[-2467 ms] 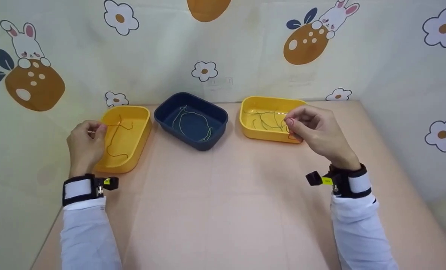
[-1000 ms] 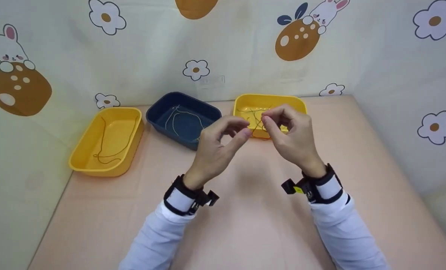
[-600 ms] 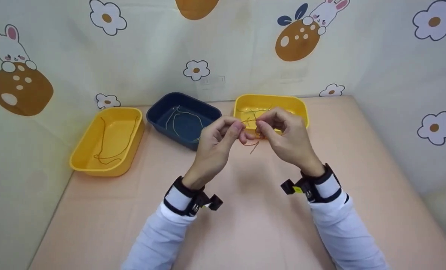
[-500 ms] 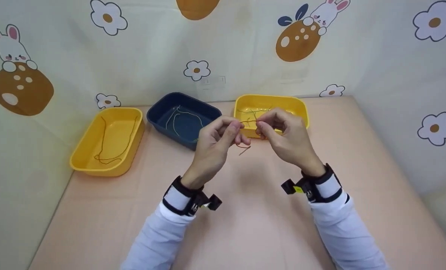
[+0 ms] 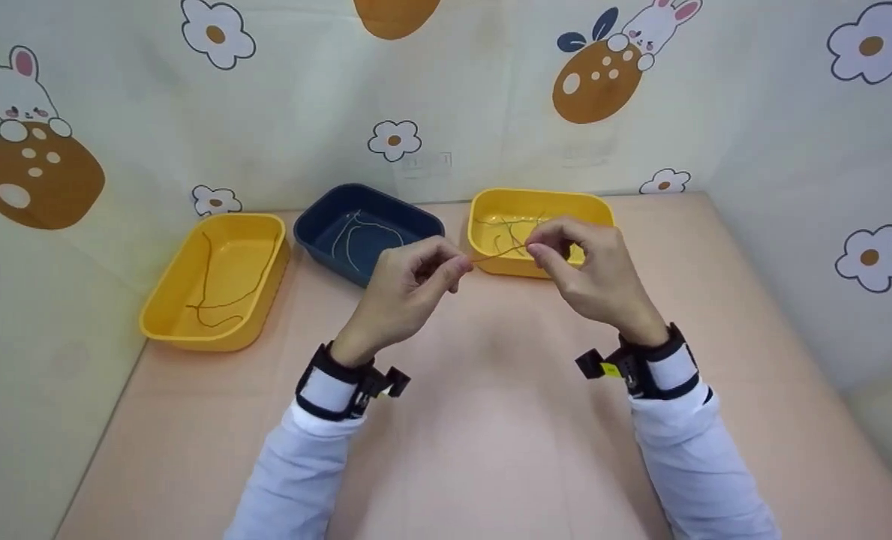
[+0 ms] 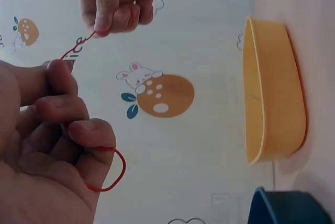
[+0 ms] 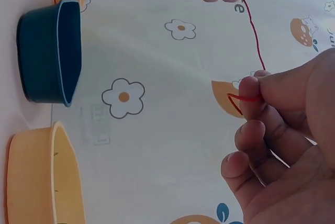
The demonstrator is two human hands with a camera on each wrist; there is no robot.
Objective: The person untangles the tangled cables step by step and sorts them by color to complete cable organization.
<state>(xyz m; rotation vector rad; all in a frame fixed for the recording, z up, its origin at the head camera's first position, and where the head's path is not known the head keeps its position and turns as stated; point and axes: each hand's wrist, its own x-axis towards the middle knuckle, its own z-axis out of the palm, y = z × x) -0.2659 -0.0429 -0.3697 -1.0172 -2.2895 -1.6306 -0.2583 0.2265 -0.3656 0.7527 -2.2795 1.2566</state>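
Observation:
A thin red thread (image 7: 256, 33) spans the gap between the two hands, above the table. My left hand (image 5: 412, 289) pinches one part of it between thumb and forefinger; in the left wrist view a loop of the thread (image 6: 124, 166) hangs out by the lower fingers. My right hand (image 5: 592, 266) pinches the other part, and in the right wrist view a short bent end sticks out past its fingertips. Behind the right hand stands a yellow box (image 5: 483, 259) with several green threads inside. The left hand overlaps the front of a dark blue box (image 5: 318, 244).
At the left stands another yellow box (image 5: 157, 334) with orange-brown threads lying in it. Pale green threads (image 5: 348, 244) lie in the blue box. A patterned cloth wall (image 5: 491, 97) rises behind the boxes, and the pink tabletop (image 5: 461, 435) extends toward me.
The left hand came over from the left yellow box to the right hand and took hold of the red thread. Since then the hands have moved apart, drawing the thread out between them.

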